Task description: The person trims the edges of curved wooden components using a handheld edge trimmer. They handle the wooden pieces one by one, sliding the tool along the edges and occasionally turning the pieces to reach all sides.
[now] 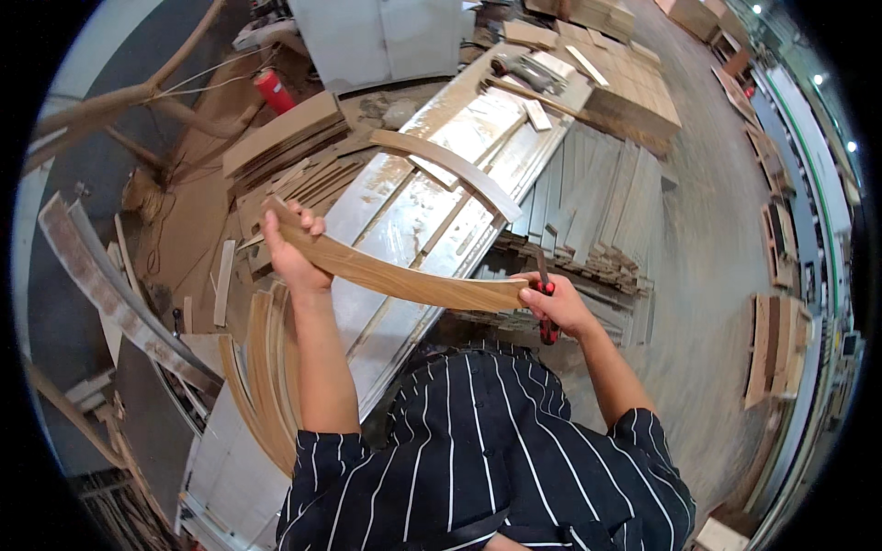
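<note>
A curved wooden strip (395, 274) with brown grain spans the space between my hands, held above the metal worktable (367, 338). My left hand (296, 248) grips its left end, fingers wrapped over the upper edge. At the other end, my right hand (562, 306) pinches the strip between thumb and fingers. That same hand also holds a tool with a red-and-black handle (548, 331); its slim dark shaft points away from me, and its exact kind I cannot make out. Beyond the held strip, another curved wooden strip (450, 163) rests across the table.
Several curved strips (266, 376) stand stacked by my left forearm. A large curved piece (124, 294) rises at far left. Stacked slats (597, 202) lie right of the table. Boards (634, 92) and a power tool (528, 72) are at the far end. A red cylinder (272, 90) stands behind.
</note>
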The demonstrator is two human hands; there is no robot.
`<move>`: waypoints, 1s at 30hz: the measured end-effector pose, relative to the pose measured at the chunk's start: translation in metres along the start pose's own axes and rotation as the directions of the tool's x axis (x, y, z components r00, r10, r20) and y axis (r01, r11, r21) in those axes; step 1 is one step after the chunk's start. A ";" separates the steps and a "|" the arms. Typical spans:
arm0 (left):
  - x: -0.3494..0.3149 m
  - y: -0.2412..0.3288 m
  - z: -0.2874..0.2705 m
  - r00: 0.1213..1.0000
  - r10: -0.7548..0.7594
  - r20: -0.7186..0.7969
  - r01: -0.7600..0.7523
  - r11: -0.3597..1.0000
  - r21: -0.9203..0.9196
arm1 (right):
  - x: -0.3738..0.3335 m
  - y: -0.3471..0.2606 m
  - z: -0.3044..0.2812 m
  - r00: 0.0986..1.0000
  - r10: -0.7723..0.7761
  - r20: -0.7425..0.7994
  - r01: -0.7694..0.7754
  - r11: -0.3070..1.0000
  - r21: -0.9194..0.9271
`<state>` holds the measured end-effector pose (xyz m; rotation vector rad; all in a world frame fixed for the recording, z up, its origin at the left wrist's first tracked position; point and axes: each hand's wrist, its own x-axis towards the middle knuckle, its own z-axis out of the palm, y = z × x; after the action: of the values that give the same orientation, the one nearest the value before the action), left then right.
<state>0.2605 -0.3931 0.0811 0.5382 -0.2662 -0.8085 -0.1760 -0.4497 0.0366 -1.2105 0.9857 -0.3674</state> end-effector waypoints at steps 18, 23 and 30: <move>0.034 -0.029 -0.067 0.956 -0.262 0.133 0.294 0.865 -0.407 | -0.051 -0.081 0.048 0.945 -0.260 -0.200 0.232 0.961 -0.153; 0.045 -0.036 -0.073 0.972 -0.234 -0.004 0.229 0.957 -0.179 | -0.039 -0.072 0.043 0.953 -0.198 -0.229 0.176 0.978 -0.111; 0.080 -0.061 -0.102 0.926 -0.251 -0.281 0.327 0.906 0.269 | 0.007 -0.002 0.038 0.968 0.059 -0.242 -0.028 0.991 0.132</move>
<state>0.3197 -0.4513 -0.0354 0.9852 -0.0870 -0.9874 -0.1418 -0.4324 0.0359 -1.0416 1.1815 -0.5473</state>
